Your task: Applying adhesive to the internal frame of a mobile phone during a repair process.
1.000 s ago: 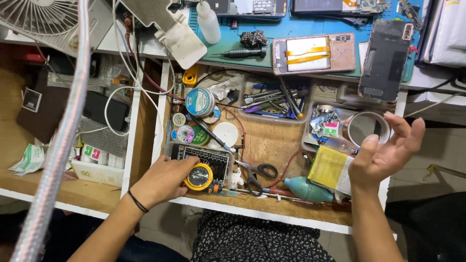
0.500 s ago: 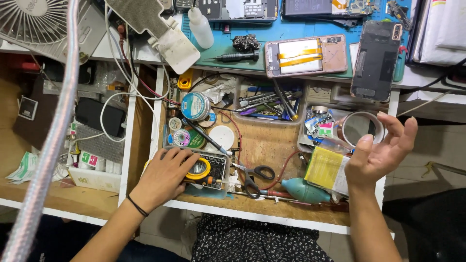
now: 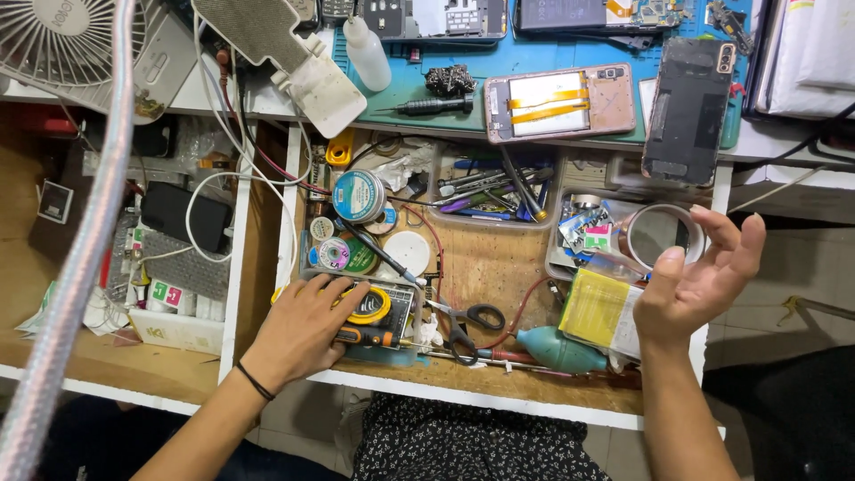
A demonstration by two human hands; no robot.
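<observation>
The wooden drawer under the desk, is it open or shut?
Open: the drawer is pulled out, its tools exposed, and the left hand rests inside.

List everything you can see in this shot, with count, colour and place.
tape roll: 1, brown-edged clear, in the right hand's grip
yellow tape roll: 1, yellow, under left fingertips
scissors: 1, black, drawer middle
dust blower: 1, teal, drawer front
yellow pad: 1, yellow, drawer right
solder spool: 1, blue, drawer back
phones: 2, opened, blue mat
bottle: 1, white, mat
fan: 1, white, top left
left hand: on drawer tray
right hand: raised over drawer
</observation>
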